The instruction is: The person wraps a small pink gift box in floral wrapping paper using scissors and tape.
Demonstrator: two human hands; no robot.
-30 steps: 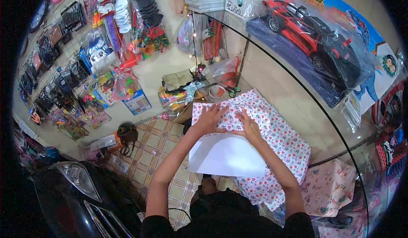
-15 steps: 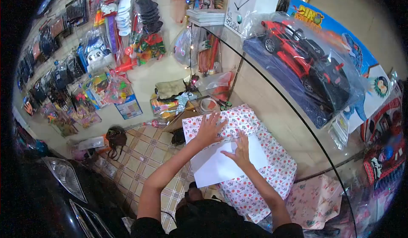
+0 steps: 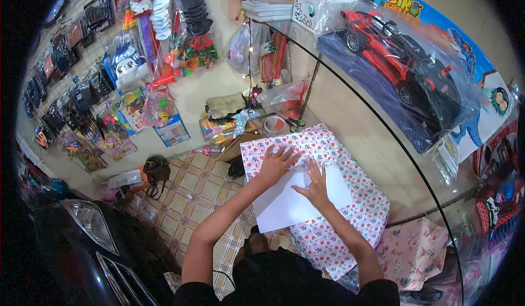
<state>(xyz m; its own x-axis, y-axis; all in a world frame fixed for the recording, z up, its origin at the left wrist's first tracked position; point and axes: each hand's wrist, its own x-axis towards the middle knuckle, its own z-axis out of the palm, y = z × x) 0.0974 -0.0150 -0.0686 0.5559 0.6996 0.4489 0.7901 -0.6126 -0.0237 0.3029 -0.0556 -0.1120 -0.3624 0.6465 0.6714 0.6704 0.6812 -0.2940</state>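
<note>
A sheet of floral wrapping paper [image 3: 363,196], white with small red and pink flowers, lies in front of me. Its far part is folded over toward me, and a plain white sheet [image 3: 284,207] shows below the fold. On the folded floral part rests my left hand [image 3: 278,165], fingers spread. Close to its right, my right hand [image 3: 314,186] is open over the fold's edge and the white sheet, thumb held apart. Neither hand grips anything. What lies under the paper is hidden.
Scissors [image 3: 297,124] and a tape roll [image 3: 274,124] lie beyond the paper. A packaged red-and-black toy car [image 3: 402,68] sits at the right behind a dark glass edge [image 3: 377,117]. Pink floral paper [image 3: 413,251] is at lower right, a black ride-on vehicle [image 3: 82,251] at lower left.
The whole view has shifted slightly, so things appear a little to the right. My hands stay on the paper, with the fingers of my right hand slightly more spread.
</note>
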